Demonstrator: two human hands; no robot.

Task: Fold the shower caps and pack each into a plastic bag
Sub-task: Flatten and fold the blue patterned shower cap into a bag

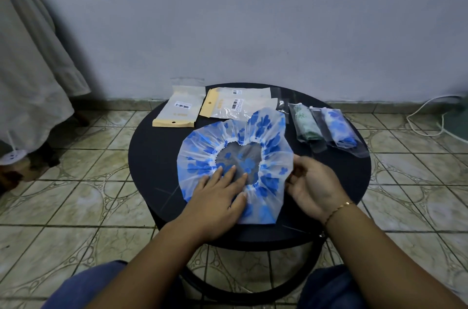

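Standing beside the round black table (pixel 152 162), I see nearly everything the job needs laid on its top. Biggest on it is the blue-flowered shower cap (pixel 268 136), spread open with its elastic mouth facing up, near the front edge. Behind it lie two empty flat bags with tan header cards (pixel 177 111), the left one jutting past the table's far rim, so a nudge could tip it to the tiled floor (pixel 76 194). To the right sit two packed caps, a green one (pixel 305 124) and a blue one (pixel 338 129), each rolled in a clear plastic bag, side by side.

The left hand (pixel 217 197) lies flat, fingers spread, pressing the cap's near-left side down across the elastic. The right hand (pixel 314 189) has curled fingers at the cap's right edge; it looks like a pinch on the rim, though motion blur hides the fingertips, so I cannot be sure.

My worry is the slick film: if the right hand draws its edge over and the pressing palm slides, the gathers would likely spring back and spoil the fold. A wide sweep might also brush the packed blue roll nearby.
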